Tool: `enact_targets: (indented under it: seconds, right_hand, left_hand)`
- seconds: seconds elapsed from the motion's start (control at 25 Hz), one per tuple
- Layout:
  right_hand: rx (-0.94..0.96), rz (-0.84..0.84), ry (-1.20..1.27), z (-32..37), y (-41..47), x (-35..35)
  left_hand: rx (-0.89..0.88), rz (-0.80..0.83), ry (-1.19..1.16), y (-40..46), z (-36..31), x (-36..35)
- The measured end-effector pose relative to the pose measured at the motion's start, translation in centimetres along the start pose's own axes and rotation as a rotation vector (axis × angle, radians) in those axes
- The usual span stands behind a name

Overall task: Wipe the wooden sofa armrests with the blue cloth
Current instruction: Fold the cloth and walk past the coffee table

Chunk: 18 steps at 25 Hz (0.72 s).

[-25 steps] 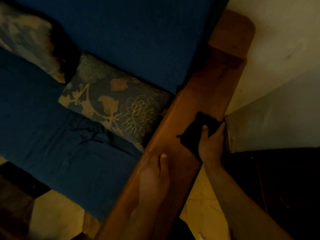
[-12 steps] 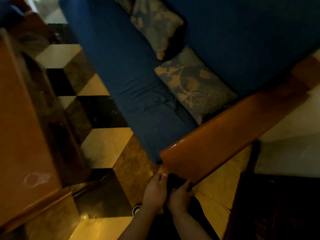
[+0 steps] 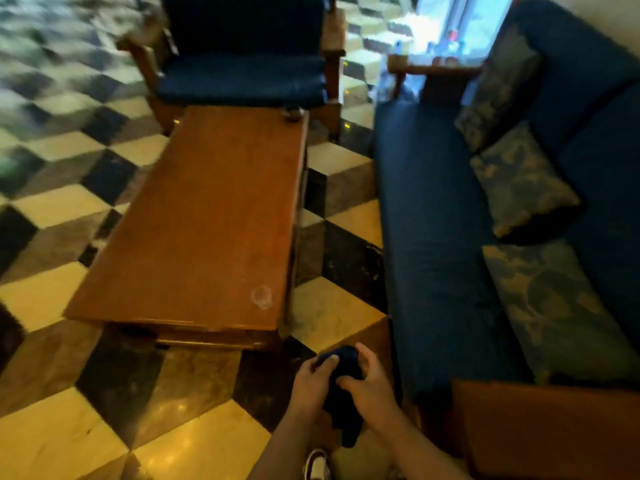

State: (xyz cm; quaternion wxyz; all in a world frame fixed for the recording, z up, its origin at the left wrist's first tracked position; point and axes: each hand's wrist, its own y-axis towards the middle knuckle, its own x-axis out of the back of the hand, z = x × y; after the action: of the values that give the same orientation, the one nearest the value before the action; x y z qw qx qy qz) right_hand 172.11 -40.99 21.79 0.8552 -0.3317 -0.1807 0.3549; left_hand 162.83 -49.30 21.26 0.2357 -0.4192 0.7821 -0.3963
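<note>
Blue cloth (image 3: 341,386) sits bunched btwn left hand (image 3: 313,382) & right hand (image 3: 372,384), both gripping it. Probably refolding; next, wipe far armrest (image 3: 433,69) ahead.

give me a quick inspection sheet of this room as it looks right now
surface: near wooden armrest at lower right, nothing lying on it
job's things: blue cloth bunched between both hands, off the wood; far armrest at the sofa's other end
clutter: three patterned cushions on the blue sofa; small dark object on the coffee table, too blurred to name
grippers: left hand and right hand both grip the cloth
cables: nothing seen
surroundings: checkered floor, blue armchair beyond the table
</note>
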Motion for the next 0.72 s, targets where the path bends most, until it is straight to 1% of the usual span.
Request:
enact_targets:
  seconds: [0.12, 0.24, 0.32, 0.44, 0.6, 0.64, 0.72]
  right_hand:
    - [0.075, 0.124, -0.058, 3.7, 0.8, -2.4]
    - [0.094, 0.231, -0.046, 6.2, 1.8, -4.2]
    - [0.096, 0.289, -0.027, 7.0, 2.3, -4.9]
    - [0.093, 0.41, -0.037, 8.4, 3.4, -4.1]
    - [0.06, 0.655, 0.032, 10.0, 5.7, -3.1]
    - [0.057, 0.698, 0.048, 10.4, 6.2, -3.3]
    - [0.073, 0.753, 0.005, 11.1, 6.9, -3.9]
  left_hand:
    - [-0.043, -0.068, -0.137, -1.1, -1.7, 3.2]
    - [-0.036, -0.089, -0.291, -1.5, -2.7, 4.5]
    - [-0.004, -0.049, -0.434, -2.0, -3.1, 4.7]
    - [-0.022, 0.045, -0.677, -2.9, -3.1, 3.8]
    - [-0.074, 0.097, -0.886, -3.9, -2.9, 2.8]
    - [-0.088, 0.095, -0.916, -3.9, -2.9, 2.8]
    - [-0.102, 0.09, -0.955, -3.9, -2.8, 3.0]
